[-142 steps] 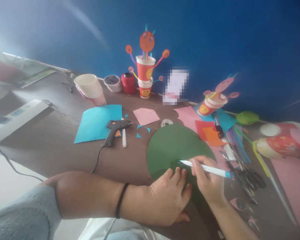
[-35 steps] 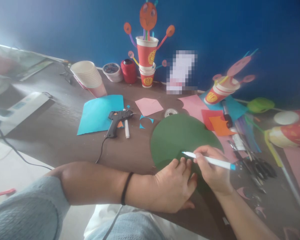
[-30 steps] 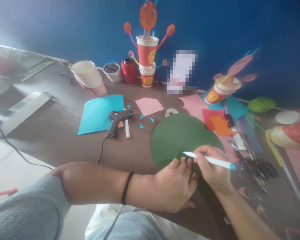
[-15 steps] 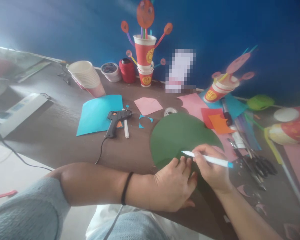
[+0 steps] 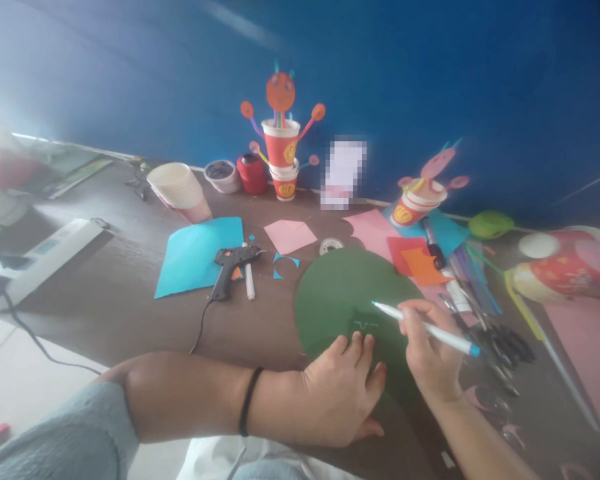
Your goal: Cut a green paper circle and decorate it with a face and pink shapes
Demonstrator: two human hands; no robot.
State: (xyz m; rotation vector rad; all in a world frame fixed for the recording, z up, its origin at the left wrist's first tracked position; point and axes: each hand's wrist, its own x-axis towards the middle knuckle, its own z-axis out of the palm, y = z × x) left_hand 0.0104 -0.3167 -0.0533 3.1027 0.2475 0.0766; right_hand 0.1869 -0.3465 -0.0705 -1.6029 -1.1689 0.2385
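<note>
Right grip (image 5: 431, 360) pinches a marker (image 5: 451, 337) near scissors (image 5: 510, 343) and orange paper (image 5: 424, 268).

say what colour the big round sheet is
The big round sheet is dark green, as the head view shows.

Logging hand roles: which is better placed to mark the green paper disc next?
Likely the right hand: it holds the white marker, tip near the green paper disc; the left hand rests on it.

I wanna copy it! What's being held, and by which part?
A white pen, by its barrel, nearer the tip, in the right hand's fingers. The left hand lies on green paper.
</note>
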